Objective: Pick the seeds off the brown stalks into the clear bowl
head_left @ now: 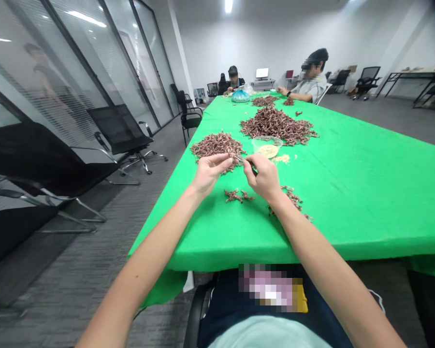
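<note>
Over the green-covered table, my left hand (208, 175) pinches a small reddish-brown piece (231, 155) between thumb and fingertips. My right hand (264, 178) is closed around a small tool with a shiny metal tip (239, 158) and a dark handle; its kind is not plain. The tip meets the piece at my left fingertips. Behind my left hand lies a pile of similar knobbly brown pieces (217, 143). A few pieces (234, 195) lie below my hands, and another small group (293, 198) is partly hidden by my right wrist.
A clear plastic tub (267, 145) holds pale yellowish bits, with some spilled beside it. A larger brown heap (275, 124) lies beyond. A blue bag (240, 95) and two seated people (310, 87) are farther along the table (366, 193). Office chairs (121, 128) stand left.
</note>
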Demonstrator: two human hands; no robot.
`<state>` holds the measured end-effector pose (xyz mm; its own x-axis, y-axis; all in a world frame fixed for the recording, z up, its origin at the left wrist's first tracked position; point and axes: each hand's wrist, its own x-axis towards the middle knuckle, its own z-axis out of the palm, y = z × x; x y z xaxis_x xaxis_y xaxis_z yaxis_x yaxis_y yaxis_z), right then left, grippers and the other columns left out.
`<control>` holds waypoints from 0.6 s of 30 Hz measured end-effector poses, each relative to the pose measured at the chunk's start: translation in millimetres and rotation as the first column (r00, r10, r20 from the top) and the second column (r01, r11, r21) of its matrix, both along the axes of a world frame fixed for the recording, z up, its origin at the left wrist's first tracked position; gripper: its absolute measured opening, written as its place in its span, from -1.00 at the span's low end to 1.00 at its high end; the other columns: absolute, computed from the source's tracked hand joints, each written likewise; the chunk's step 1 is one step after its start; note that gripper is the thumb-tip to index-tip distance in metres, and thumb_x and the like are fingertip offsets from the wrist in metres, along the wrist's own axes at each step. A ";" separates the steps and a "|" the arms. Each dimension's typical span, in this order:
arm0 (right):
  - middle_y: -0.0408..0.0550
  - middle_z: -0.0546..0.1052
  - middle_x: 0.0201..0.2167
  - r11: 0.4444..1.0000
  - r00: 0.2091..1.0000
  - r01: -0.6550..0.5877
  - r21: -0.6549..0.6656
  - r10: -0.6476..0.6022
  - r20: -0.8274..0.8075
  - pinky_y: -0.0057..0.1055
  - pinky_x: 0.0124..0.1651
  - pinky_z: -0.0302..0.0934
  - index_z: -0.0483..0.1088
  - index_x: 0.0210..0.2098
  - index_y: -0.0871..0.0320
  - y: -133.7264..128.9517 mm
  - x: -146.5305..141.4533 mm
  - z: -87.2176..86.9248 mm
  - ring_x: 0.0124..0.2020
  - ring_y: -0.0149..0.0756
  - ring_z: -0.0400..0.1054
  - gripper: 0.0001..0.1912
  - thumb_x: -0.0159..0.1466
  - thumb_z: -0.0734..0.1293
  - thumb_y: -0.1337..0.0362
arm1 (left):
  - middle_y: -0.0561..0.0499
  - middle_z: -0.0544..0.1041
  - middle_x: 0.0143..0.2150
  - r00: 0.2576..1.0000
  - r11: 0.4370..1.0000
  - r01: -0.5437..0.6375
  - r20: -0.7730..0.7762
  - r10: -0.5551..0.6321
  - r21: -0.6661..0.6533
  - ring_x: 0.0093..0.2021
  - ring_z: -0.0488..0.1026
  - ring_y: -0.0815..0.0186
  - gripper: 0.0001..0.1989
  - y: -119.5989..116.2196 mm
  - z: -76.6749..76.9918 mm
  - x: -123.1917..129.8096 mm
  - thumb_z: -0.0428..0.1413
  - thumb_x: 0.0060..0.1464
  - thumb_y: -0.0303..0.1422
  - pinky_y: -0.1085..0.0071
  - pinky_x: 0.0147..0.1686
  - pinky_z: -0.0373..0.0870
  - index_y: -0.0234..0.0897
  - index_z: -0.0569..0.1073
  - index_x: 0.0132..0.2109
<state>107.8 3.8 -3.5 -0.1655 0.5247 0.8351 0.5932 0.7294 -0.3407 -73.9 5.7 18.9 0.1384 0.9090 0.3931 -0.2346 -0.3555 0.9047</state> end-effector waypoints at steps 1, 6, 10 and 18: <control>0.03 0.49 -0.33 1.000 1.000 0.006 0.011 -0.006 0.004 -0.30 -0.17 0.19 0.38 -0.27 0.13 -0.4 0.5 0.3 -0.25 -0.20 0.33 -0.73 0.40 0.14 0.14 | -0.07 0.65 -0.14 1.000 0.999 0.029 0.010 -0.029 -0.015 -0.09 0.59 0.16 -0.73 -1.5 0.7 0.5 0.39 -0.14 -0.27 0.12 0.10 0.42 -0.20 0.64 -0.22; 0.05 0.49 -0.29 0.999 1.000 0.002 0.053 -0.004 0.024 -0.26 -0.14 0.20 0.39 -0.22 0.13 -2.3 2.0 0.9 -0.21 -0.17 0.33 -0.76 0.40 0.15 0.16 | -0.07 0.65 -0.17 0.990 0.988 0.134 0.059 -0.130 -0.073 -0.11 0.59 0.14 -0.78 -9.4 3.6 2.9 0.36 -0.09 -0.22 0.07 0.10 0.43 -0.21 0.64 -0.27; 0.05 0.49 -0.27 0.996 0.998 0.002 0.088 -0.007 0.060 -0.26 -0.12 0.20 0.38 -0.20 0.13 -3.3 3.6 0.8 -0.19 -0.17 0.33 -0.79 0.40 0.17 0.18 | -0.08 0.65 -0.17 0.983 0.975 0.182 0.057 -0.176 -0.126 -0.14 0.60 0.14 -0.81 -13.4 5.4 1.8 0.34 -0.05 -0.23 0.09 0.07 0.45 -0.22 0.63 -0.29; 0.05 0.49 -0.27 0.991 0.992 -0.003 0.131 -0.014 0.126 -0.24 -0.12 0.20 0.39 -0.18 0.12 -5.9 5.8 3.4 -0.21 -0.15 0.31 -0.77 0.40 0.17 0.16 | -0.11 0.66 -0.23 0.979 0.965 0.204 0.058 -0.197 -0.165 -0.23 0.61 0.15 -0.80 -12.9 6.7 -2.5 0.32 -0.03 -0.25 0.12 0.00 0.47 -0.26 0.63 -0.27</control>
